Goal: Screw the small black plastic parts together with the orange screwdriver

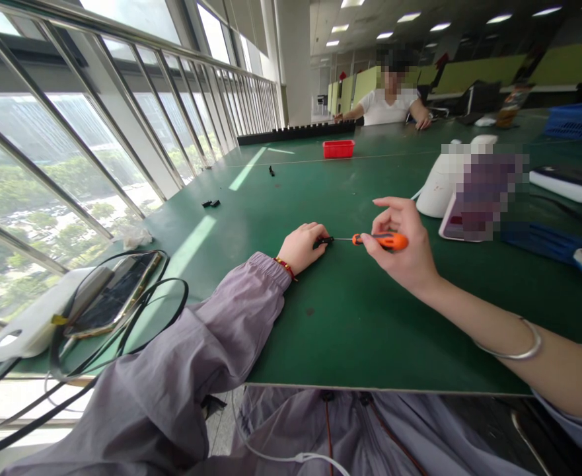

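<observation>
Low over the green tabletop (291,330), my left hand (301,248) is closed around a small black part (324,242), whose kind I cannot make out; the fingers cover much of it. My right hand (404,248) grips the orange and dark handle of a screwdriver (382,240) between thumb and fingers, with the index finger raised. The thin shaft points left and its tip meets or nearly meets the black part. More small black pieces (211,203) lie farther off to the left, and another dark piece (271,171) stands beyond them.
A red bin (339,149) and a long black notched strip (295,133) lie toward the back, near a seated person (390,102). At right are a phone (483,198), a white device (436,182) and a blue basket (578,122). Cables (137,324) and a tablet-like device (117,294) occupy the left edge.
</observation>
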